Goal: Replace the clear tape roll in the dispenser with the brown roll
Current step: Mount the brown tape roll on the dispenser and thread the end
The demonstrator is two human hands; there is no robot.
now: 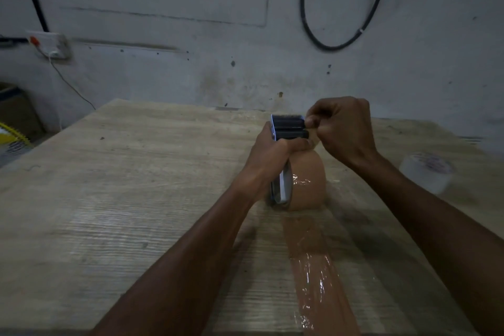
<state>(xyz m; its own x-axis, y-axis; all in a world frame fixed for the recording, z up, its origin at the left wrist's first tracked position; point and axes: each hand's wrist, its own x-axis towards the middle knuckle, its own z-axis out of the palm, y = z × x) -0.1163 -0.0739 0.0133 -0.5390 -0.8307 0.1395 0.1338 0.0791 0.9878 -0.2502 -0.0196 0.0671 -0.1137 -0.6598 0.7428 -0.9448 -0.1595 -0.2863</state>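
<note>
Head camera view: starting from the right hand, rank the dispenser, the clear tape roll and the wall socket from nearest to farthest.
From the right hand:
1. Dispenser: nearest, its fingers are pinching at the dispenser's black top end, with the brown roll just below.
2. Clear tape roll: lying loose on the table, off to the right.
3. Wall socket: farthest, on the wall at far left.

Both bare forearms extended forward, left hand fisted in a closed grip with knuckles up, right hand just beside it, fingertips pinched together, wrist bent.
</note>
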